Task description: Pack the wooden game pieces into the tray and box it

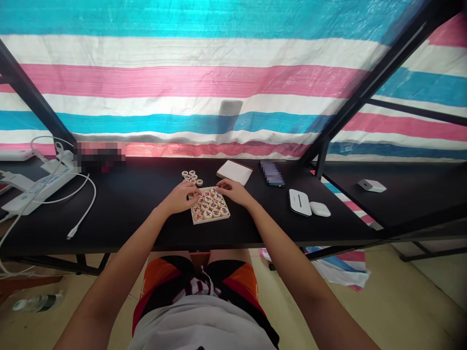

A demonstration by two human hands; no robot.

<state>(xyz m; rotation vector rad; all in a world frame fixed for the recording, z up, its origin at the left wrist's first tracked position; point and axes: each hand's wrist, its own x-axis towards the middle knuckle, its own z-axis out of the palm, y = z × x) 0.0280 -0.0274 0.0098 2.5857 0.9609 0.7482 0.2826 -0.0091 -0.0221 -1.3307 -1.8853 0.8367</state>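
Note:
A shallow, pale square box (210, 221) lies on the black table, filled with rows of round Chinese chess pieces (213, 205) marked in red and black. Over its far left corner, my left hand (178, 198) has thumb and fingers closed around a chess piece, which the fingers partly cover. At the far right corner, the fingertips of my right hand (234, 191) pinch the box's edge. Just beyond my left hand sits a small cluster of loose chess pieces (193, 176). A flat white-topped lid (234, 172) with a brown edge rests behind my right hand.
A phone (272, 173), a white device (299, 202) and a white earbud case (320, 209) lie to the right. On the left are a white power strip (40, 187) and loose cables (93, 204). Striped sheeting (204, 80) hangs behind the black table (131, 214).

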